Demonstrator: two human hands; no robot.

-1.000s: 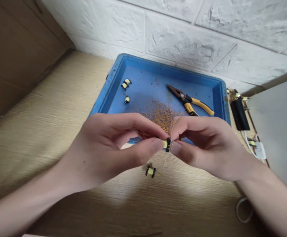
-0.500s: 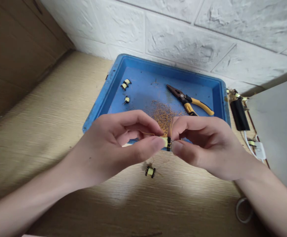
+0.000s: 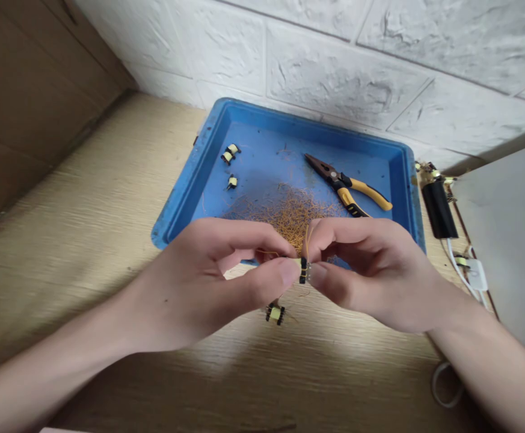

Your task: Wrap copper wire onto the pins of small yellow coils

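Observation:
Between the hands is a small transformer coil (image 3: 303, 272) with a black pinned end and yellow tape. My left hand (image 3: 226, 282) pinches its taped body between thumb and forefinger, hiding most of it. At the pinned end, the thumb and forefinger of my right hand (image 3: 365, 270) close on a thin orange wire (image 3: 308, 237), part of which sticks up beside the forefinger. Another wire end (image 3: 269, 252) runs back under the left fingers. On the table below lies a second coil (image 3: 275, 313) with yellow tape and black pinned ends.
Behind the hands, a blue tray (image 3: 174, 204) holds a heap of orange wire scraps (image 3: 289, 210), yellow-handled pliers (image 3: 334, 177) and several coils (image 3: 232, 181). At right are a black cylinder-like item (image 3: 439, 210), a white cable (image 3: 456, 267) and a grey panel (image 3: 515, 234).
Both hands and the coil have shifted slightly down, toward me, and the coil a little left. More of the scrap heap shows behind them. Both pinches stay closed.

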